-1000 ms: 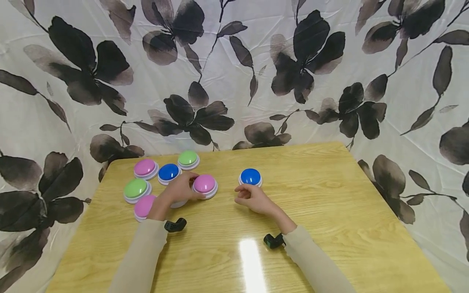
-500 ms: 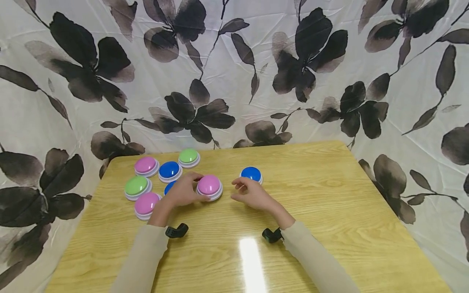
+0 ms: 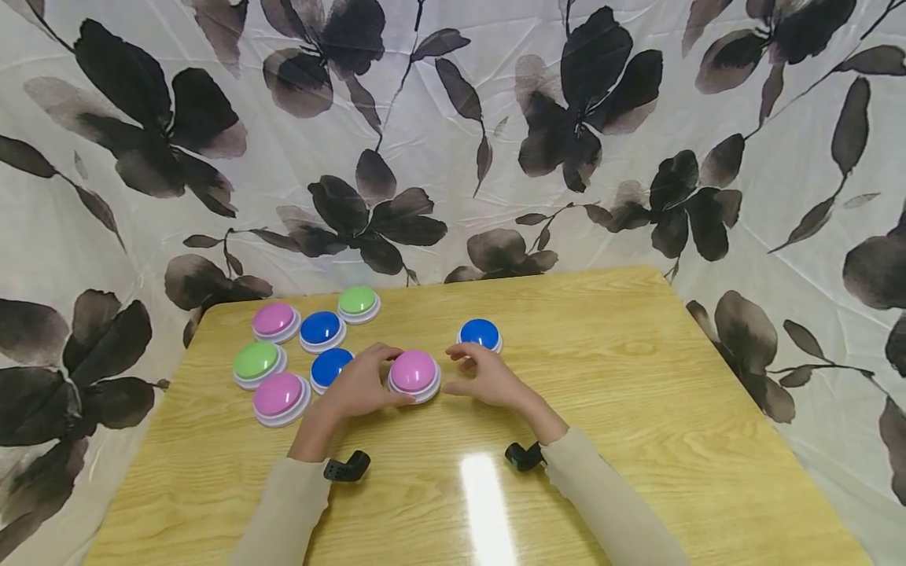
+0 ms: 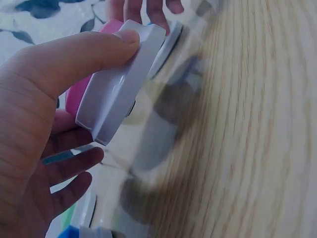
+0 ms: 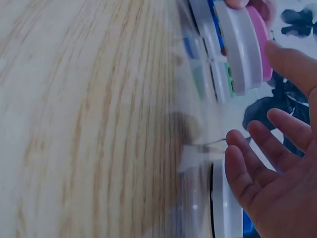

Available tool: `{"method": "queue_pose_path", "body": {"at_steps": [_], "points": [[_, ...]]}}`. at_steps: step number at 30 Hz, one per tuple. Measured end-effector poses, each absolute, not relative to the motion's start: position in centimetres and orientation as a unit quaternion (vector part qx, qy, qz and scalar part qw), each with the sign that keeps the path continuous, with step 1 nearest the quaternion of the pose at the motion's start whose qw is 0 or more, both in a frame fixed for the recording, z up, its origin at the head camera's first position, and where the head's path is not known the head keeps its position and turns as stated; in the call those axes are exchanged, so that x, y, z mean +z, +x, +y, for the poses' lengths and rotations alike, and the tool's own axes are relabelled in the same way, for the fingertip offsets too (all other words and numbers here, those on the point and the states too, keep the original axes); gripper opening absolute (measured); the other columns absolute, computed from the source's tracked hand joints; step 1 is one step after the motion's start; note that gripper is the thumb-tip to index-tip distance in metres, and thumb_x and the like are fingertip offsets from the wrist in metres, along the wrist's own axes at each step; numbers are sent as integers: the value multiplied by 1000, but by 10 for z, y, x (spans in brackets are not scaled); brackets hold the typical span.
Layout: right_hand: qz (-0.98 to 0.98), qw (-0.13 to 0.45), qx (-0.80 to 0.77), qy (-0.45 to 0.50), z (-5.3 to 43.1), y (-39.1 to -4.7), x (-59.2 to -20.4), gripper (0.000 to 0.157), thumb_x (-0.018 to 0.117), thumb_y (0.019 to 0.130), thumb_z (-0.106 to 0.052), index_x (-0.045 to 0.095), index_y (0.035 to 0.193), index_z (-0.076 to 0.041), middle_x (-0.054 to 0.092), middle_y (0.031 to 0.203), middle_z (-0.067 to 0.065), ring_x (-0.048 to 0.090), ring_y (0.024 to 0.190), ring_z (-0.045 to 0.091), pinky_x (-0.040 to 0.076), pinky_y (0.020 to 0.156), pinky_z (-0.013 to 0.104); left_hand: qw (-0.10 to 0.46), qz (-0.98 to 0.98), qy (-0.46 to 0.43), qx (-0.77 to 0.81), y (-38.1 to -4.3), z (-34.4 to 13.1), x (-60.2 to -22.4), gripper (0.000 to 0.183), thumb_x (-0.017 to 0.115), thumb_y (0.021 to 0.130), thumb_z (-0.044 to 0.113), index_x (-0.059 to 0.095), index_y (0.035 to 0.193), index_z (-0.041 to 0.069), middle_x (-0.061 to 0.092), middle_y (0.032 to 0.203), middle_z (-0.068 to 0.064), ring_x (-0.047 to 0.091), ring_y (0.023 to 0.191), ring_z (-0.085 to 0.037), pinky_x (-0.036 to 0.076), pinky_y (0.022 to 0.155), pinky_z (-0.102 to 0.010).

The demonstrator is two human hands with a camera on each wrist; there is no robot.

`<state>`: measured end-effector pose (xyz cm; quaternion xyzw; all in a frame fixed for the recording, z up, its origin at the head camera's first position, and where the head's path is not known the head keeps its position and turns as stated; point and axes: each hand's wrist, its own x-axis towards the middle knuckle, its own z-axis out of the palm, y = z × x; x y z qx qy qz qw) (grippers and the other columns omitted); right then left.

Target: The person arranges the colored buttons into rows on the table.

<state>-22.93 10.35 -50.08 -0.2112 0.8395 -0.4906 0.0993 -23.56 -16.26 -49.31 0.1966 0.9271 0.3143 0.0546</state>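
My left hand (image 3: 357, 385) grips a round push button with a pink dome (image 3: 414, 372) and white base, thumb on the near side and fingers on the far side. The left wrist view shows the white base (image 4: 116, 82) lifted off the table and tilted. Just right of it is my right hand (image 3: 491, 381), fingers loosely bent and holding nothing; its thumb is close to the pink button (image 5: 242, 44), with a small gap in the head view. A blue push button (image 3: 479, 334) stands behind the right hand, its front edge partly covered.
Left of the hands stand two blue buttons (image 3: 321, 328), two green buttons (image 3: 256, 359) and two pink buttons (image 3: 278, 395). One blue button is partly hidden by the left hand. The wooden table (image 3: 637, 409) ends at a floral cloth (image 3: 453, 157) behind.
My left hand has brought the pink button rightward and slightly nearer, up off the table. The right hand's fingers have spread and it sits closer to the button.
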Motion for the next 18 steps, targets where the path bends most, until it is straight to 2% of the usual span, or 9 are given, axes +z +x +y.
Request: {"method": "queue_pose_path", "body": {"at_steps": [8,14,18], "points": [[831,107,-491,-238,103,-224,-505,70,82,80,-29,50,137,-5,54,133,8,55,113,25,50,89,39,63,918,207,332,-224,-152,-489,85,85,61,61,59,130,18,56,125,4,53,119,-21,45,97,-47],[827,111,-492,-247,103,-221,-502,70,86,76,-28,53,135,-11,56,127,-2,57,108,19,51,86,37,68,913,214,341,-220,-143,-487,82,86,62,58,58,129,20,57,123,6,53,118,-19,46,96,-44],[826,110,-489,-256,104,-220,-500,72,87,74,-28,53,136,-13,56,126,-4,57,107,17,51,85,36,63,908,216,354,-220,-138,-486,79,87,62,54,60,127,20,57,121,8,54,116,-17,48,95,-44]]}}
